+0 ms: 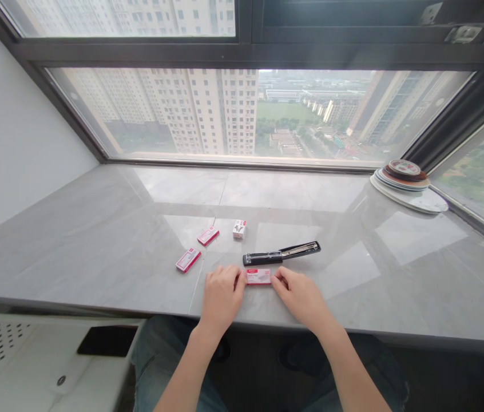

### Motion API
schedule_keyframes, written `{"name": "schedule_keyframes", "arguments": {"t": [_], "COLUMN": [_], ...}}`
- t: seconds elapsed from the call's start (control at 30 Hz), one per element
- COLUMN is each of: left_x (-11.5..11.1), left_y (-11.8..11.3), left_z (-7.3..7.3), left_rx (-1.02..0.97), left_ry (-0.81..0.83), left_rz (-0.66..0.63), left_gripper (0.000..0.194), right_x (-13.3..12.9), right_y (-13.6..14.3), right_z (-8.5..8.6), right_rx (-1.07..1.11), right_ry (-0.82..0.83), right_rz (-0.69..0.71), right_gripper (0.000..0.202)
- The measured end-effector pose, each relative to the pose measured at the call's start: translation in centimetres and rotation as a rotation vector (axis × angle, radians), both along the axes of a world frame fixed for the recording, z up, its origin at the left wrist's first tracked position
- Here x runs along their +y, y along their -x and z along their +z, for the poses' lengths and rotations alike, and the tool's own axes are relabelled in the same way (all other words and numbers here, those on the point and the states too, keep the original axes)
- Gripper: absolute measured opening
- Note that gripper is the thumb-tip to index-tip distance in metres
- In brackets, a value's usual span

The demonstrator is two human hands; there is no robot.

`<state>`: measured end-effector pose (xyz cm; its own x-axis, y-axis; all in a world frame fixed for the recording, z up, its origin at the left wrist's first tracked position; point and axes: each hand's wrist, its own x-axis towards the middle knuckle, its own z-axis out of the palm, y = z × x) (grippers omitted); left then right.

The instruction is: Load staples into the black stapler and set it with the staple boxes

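Observation:
Between my two hands a flat red-and-white box, by its look a staple box (258, 277), rests on the grey counter near its front edge. My left hand (223, 292) has curled fingers at the box's left end, and my right hand (300, 292) pinches at its right end. Just behind it lies a black stapler (263, 258), swung wide open with its metal inside showing. To the left are two more red-and-white flat boxes, a nearer box (188, 260) and a farther box (208, 236). A small white box (239, 229) with a red edge stands behind the stapler.
A stack of plates or round mats (411, 186) sits at the counter's back right corner. The marble-look counter (96, 246) runs along a dark-framed window (242, 54). Beneath its left front edge is a white cabinet or chair-like piece (31, 366) with holes.

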<state>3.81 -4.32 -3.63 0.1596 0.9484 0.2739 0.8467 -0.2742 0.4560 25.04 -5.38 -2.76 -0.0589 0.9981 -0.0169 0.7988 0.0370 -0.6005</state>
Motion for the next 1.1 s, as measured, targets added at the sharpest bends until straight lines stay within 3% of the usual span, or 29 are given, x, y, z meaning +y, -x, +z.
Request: {"name": "schedule_keyframes", "arguments": {"t": [0.17,0.33,0.43,0.53,0.63,0.8,0.97,1.1], "left_x": [-0.1,-0.5,-0.4,-0.1,0.2,0.2,0.0,-0.2], "left_y": [-0.2,-1.3,-1.9,-2.1,-2.0,-2.2,-2.2,-2.7], "left_z": [0.3,0.9,0.7,0.3,0.0,0.1,0.4,0.4], "left_rx": [-0.032,-0.052,-0.017,0.003,-0.005,0.004,0.033,0.037], "left_ry": [-0.01,-0.09,-0.095,-0.075,-0.053,-0.037,-0.058,-0.074], "left_rz": [-0.033,-0.042,-0.042,-0.034,-0.037,-0.019,-0.011,-0.021], "left_gripper": [0.033,0.021,0.032,0.037,0.038,0.043,0.049,0.05], "right_x": [0.2,0.3,1.0,2.3,4.2,7.1,8.5,8.6], "right_y": [-1.1,-7.0,-10.2,-11.2,-10.6,-7.4,-3.7,-1.8], "right_z": [-0.2,-0.8,-0.6,0.3,1.3,2.4,2.8,2.3], "right_rx": [0.124,0.38,0.547,0.709,0.772,0.65,0.347,0.187], "right_ry": [0.051,0.326,0.252,0.19,0.191,0.137,-0.053,-0.08], "right_rz": [-0.018,-0.279,-0.364,-0.291,-0.111,0.158,0.282,0.295], "right_gripper": [0.034,0.049,0.067,0.086,0.087,0.054,0.033,0.025]}}
